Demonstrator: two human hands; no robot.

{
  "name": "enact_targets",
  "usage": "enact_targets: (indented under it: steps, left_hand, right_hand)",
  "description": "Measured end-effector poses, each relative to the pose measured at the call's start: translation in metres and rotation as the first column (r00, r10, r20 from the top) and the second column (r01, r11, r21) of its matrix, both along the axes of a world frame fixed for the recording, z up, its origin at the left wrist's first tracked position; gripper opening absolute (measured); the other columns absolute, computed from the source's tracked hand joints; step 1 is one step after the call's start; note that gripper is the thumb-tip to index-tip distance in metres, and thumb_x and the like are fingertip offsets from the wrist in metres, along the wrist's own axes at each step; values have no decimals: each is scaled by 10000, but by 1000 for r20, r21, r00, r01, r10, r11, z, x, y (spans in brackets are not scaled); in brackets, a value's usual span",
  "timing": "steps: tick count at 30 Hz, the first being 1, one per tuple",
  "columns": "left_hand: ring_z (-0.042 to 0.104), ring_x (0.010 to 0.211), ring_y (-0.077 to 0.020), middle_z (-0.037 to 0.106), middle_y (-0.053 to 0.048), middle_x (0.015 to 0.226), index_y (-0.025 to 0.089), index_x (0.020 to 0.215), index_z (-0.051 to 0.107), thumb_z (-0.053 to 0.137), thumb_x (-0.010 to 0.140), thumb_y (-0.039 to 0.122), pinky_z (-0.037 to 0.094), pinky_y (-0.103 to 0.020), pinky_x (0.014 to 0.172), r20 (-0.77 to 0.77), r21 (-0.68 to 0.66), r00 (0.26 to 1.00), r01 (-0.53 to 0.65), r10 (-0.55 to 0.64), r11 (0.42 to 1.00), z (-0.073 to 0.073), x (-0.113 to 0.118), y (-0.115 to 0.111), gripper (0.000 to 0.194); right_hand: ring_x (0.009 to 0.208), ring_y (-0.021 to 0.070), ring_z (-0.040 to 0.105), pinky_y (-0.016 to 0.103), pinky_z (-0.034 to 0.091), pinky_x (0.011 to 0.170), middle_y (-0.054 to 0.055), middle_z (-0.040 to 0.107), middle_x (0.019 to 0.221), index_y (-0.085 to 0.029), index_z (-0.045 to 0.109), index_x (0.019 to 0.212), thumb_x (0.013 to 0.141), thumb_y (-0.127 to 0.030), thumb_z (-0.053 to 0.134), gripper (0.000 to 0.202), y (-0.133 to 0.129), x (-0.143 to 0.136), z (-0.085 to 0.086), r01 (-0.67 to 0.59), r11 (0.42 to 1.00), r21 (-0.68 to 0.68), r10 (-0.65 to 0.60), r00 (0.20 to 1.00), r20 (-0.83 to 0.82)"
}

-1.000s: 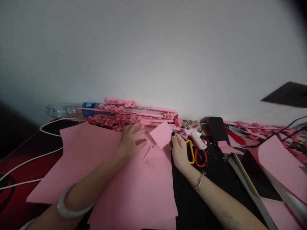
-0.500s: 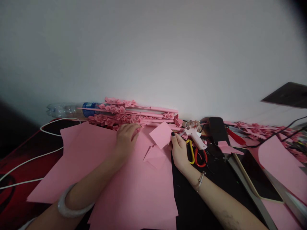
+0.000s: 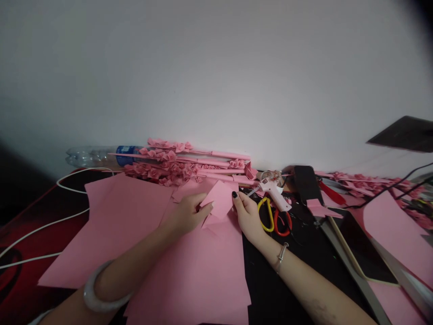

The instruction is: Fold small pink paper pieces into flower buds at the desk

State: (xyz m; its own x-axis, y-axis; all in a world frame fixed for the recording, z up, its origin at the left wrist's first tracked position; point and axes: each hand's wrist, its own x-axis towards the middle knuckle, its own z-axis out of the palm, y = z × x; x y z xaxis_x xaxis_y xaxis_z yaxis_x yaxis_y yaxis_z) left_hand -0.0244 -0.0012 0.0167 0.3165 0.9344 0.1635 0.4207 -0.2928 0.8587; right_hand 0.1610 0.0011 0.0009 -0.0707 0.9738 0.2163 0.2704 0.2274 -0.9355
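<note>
Left hand (image 3: pixel 187 212) swinging in to join the right on the pink paper square (image 3: pixel 219 198)

And it's meeting the paper now! Half a second ago that hand was hanging well off to the left; now its thumb is lying over the square's left side. Meanwhile the right hand (image 3: pixel 249 215) is shifting left and a touch nearer, bringing the square along. For the work, that's apparently turning a one-handed hold into a two-handed one, with the paper being flanked from both sides.

Watching the grips: the right one is closing down tight, its dark-nailed thumb pressing the square's right side. The left is curling around the other side with a small gap showing between finger and thumb; whether it's truly pinching, I cannot tell.

So where's the square sitting? It's hovering between the hands, over the far part of the big pink sheets (image 3: pixel 203 275) that are covering the bench (image 3: pixel 270 289). Its flat face is turning up to the camera, and it's standing cornerwise: one corner pointing away toward the paper flowers (image 3: pixel 162 169), the opposite one pointing back at the wearer. No clear long axis is showing, the sides looking near equal. Just to the right, the glue gun (image 3: pixel 275 195) is lying untouched.
</note>
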Motion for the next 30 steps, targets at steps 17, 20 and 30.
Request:
enact_targets:
  steps: [17,20,30]
  left_hand:
    - [374,564,-89,349,55,613,179,645,376,500,809,382,316,-212,513,296,-291,937,273,-185,917,8,11,-10,289]
    - [419,582,-95,415,44,627,168,658,421,530,799,378,348,-216,536,325,-271,921,310,-217,911,4,9,-8,275]
    - [422,573,-91,402,42,631,158,667,438,587,756,403,361,-208,517,335,-274,916,319,-221,907,0,8,-5,301]
  right_hand:
    - [548,92,339,202,269,515,-54,395,615,-196,406,707,744,-205,562,160,-14,-4,10,-402,913,68,348,855,383]
    - [558,94,344,201,281,519,-45,398,632,-193,418,728,760,-182,533,120,-14,-2,12,-439,896,69,393,855,339]
    - [571,100,362,204,300,525,-34,423,648,-191,440,756,809,-232,516,101,-13,-2,10,-468,881,73,427,851,306]
